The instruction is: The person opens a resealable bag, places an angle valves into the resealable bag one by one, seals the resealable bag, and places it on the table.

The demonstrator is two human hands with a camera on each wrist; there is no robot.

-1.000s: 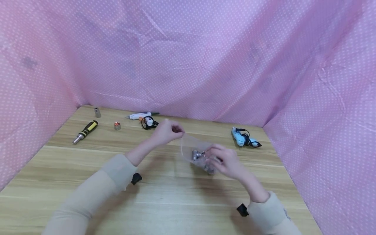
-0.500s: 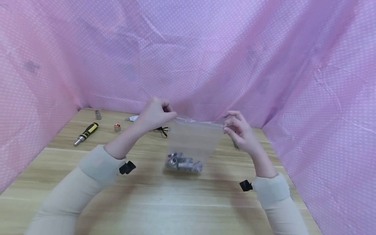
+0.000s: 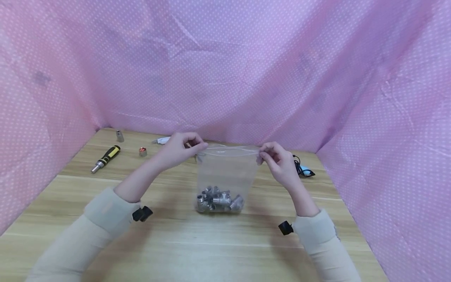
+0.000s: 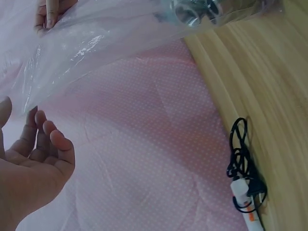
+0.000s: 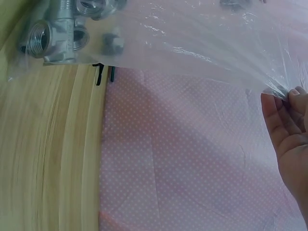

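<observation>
A clear zip-lock bag [image 3: 225,168] stands upright between my two hands, its top spread wide. Grey metal threaded pipe fittings [image 3: 220,198] lie heaped in its bottom, among them a tee-shaped fitting [image 5: 61,36]. My left hand [image 3: 181,148] holds the top left corner by thumb and fingertips; in the left wrist view the bag's corner reaches the fingertips [image 4: 32,111]. At the opposite top corner, my right hand [image 3: 280,164] pinches the plastic, which the right wrist view shows gathered in creases at the fingers.
A yellow-and-black screwdriver [image 3: 106,158], a small metal cylinder [image 3: 119,136] and a short round piece with a copper-coloured top [image 3: 142,152] lie at the back left. Behind the hands are a white corded tool [image 3: 163,140] and a blue corded tool [image 3: 305,170]. Pink dotted cloth [image 3: 225,70] encloses the table.
The bag has gone from tilted to upright. My right hand moved from the fittings up to the top right corner, and both hands have since lowered slightly with the bag.
</observation>
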